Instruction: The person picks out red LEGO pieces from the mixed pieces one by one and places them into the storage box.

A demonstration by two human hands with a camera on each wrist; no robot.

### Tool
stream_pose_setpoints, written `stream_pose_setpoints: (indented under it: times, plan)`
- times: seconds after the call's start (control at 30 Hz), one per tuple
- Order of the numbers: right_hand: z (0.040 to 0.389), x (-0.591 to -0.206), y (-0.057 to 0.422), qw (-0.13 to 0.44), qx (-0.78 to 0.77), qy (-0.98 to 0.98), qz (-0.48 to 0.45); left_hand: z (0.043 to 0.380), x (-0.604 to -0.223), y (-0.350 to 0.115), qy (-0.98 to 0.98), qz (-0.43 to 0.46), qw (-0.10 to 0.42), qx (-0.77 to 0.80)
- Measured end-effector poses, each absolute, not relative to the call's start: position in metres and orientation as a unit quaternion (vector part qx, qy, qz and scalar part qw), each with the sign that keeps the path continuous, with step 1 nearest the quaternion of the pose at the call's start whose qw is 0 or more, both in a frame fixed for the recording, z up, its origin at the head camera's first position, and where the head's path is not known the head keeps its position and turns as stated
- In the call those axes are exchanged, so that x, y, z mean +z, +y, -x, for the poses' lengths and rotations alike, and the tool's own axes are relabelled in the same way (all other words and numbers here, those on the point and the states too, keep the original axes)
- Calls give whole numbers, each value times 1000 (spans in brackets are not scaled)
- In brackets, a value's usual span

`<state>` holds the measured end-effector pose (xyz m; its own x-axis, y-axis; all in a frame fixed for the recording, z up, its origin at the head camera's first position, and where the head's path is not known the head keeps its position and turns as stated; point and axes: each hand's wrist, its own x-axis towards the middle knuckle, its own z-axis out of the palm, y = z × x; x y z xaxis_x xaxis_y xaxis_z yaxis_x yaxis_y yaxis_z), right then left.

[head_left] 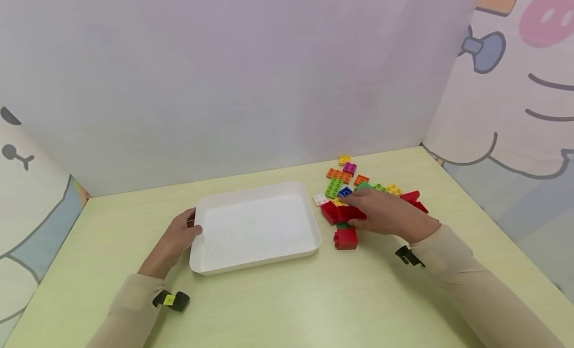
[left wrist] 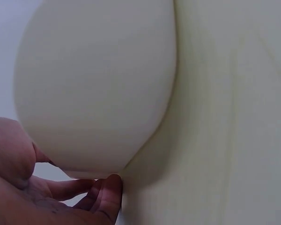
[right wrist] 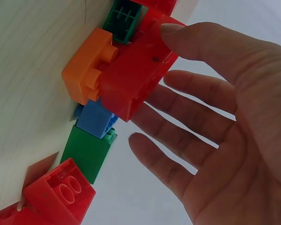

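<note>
A white tray lies on the table, and my left hand grips its left side. The thumb rests over the rim, while the other fingers curl against the outer wall low down. My right hand is over a pile of toy building bricks to the right of the tray. Between its thumb and fingers it pinches a long red brick. Right beside that one are an orange brick, a blue brick and a green brick. Another red brick sits at the pile's near edge.
Behind the hand, the pile spreads toward the back with a light green brick, an orange brick, a purple brick and a white brick. A pale wall borders the table's back edge, with printed side panels left and right.
</note>
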<state>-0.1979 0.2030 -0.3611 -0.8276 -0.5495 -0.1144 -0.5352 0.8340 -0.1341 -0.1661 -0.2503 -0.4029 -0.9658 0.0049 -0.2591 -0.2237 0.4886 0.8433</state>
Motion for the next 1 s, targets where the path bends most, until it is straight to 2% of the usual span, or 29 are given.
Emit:
stream_pose_setpoints:
  times: [0.43, 1.0]
  plan:
    - [200, -368, 202, 84, -34, 954, 287, 165, -402, -250, 852, 60, 122, 506]
    - [195, -341, 212, 11, -55, 954, 294, 164, -399, -249, 854, 62, 126, 501]
